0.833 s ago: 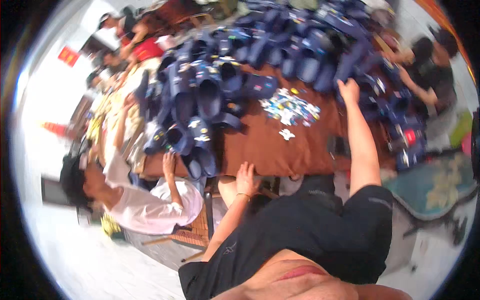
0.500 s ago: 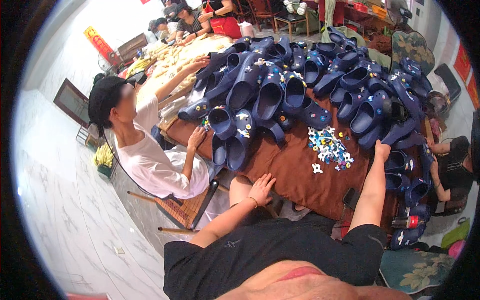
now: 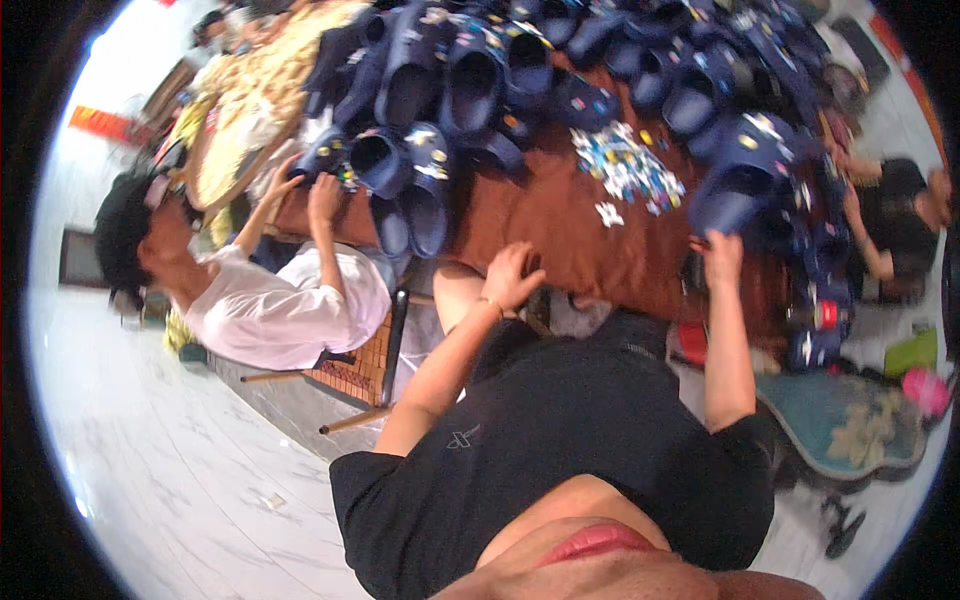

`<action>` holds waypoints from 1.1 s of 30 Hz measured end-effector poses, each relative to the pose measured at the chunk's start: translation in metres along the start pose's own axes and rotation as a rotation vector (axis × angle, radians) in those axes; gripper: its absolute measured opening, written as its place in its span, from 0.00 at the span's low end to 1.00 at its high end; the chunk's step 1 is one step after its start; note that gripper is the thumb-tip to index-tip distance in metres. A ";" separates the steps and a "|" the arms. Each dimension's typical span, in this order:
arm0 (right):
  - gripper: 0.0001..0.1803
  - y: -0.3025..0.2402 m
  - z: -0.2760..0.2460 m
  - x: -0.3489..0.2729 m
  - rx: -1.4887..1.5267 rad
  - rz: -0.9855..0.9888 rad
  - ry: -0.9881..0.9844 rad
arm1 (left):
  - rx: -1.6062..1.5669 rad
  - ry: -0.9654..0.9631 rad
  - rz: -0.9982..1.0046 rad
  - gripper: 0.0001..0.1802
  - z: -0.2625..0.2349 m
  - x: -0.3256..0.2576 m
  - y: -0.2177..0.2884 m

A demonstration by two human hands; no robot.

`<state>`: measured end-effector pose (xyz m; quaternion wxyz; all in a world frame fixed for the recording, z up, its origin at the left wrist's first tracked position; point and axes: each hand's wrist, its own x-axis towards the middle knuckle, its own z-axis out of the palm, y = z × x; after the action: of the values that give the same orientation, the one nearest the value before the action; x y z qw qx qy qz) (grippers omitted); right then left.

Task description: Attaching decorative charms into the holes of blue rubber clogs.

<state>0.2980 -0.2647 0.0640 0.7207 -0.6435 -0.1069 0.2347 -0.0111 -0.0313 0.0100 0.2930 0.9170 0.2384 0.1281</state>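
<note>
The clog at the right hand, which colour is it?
Dark navy blue clog, seen in the head view.

dark blue clog [image 3: 738, 178] with small charms, tilted at the brown table's [image 3: 560, 235] near edge

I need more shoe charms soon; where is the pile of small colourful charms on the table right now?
In the head view, the charm pile lies on the brown table, between the two hands and farther out, with dark blue clogs just beyond it.
</note>
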 end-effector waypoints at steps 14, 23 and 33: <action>0.20 0.082 0.110 -0.049 -0.827 -0.180 -0.388 | -0.149 0.135 -0.356 0.32 0.006 -0.001 -0.002; 0.22 0.080 0.133 0.021 -1.351 -0.233 -0.248 | -0.003 0.325 0.227 0.09 0.001 -0.002 0.032; 0.14 0.080 0.137 0.041 -0.573 0.111 -0.274 | 0.125 -0.265 -0.025 0.12 0.037 0.041 0.001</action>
<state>0.2554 -0.1199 0.0005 0.4754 -0.7874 -0.2295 0.3184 0.0381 -0.0290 -0.0150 0.2658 0.9393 0.2167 -0.0130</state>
